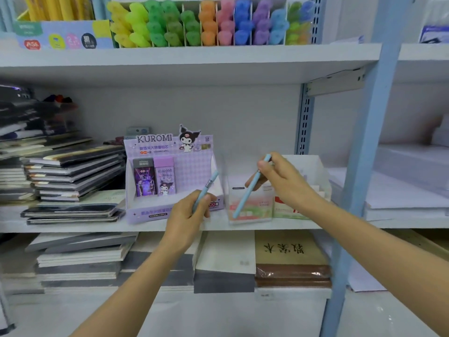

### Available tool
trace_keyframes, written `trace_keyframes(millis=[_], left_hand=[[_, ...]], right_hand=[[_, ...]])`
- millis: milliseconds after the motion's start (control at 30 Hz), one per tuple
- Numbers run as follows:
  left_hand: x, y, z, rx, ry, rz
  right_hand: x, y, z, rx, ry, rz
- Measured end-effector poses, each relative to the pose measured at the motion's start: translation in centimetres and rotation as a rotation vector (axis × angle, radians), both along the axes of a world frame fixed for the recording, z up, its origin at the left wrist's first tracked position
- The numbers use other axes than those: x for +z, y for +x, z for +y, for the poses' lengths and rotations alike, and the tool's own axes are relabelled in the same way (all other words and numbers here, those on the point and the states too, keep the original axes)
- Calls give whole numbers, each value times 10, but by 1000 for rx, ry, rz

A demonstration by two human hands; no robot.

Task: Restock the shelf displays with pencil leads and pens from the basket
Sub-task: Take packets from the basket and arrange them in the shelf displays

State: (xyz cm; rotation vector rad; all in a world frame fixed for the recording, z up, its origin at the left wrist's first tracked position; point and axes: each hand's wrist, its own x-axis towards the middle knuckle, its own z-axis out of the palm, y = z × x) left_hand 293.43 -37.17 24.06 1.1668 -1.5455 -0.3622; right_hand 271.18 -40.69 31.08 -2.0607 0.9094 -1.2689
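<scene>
My left hand [188, 215] grips a light blue pen [208, 184] whose tip slants up to the right, in front of the purple Kuromi display box [170, 210]. That box holds two pencil lead packs [155, 178] at its left side. My right hand [279, 181] pinches a second light blue pen [245, 200] near its top. This pen's lower end reaches down into a clear pen holder [250, 216] on the middle shelf. A white display box [306, 164] stands just behind my right hand. The basket is out of sight.
Stacks of notebooks [73, 171] fill the shelf's left side. Coloured highlighters [194, 23] line the upper shelf [170, 59]. A blue upright post [364, 152] stands at right. More books [291, 251] lie on the lower shelf.
</scene>
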Motion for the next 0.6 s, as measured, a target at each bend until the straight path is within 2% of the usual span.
trace_keyframes(millis=[100,267,333,433,600], left_hand=[[3,0,0,35,-86,74],[29,-10,3,-85,-95,188],[39,-13,-2,-128,-75,242],[50,-19,-14,-83,-1,263],[55,-27,-32,-15,179,203]], right_hand=[[5,-2,0,15,-14,-48],[52,-8,-13,12,-86,-402],[72,-8,-23,4,-127,-436],[80,4,-40,-62,-91,-288],[49,21,-60,-109,-13,27]])
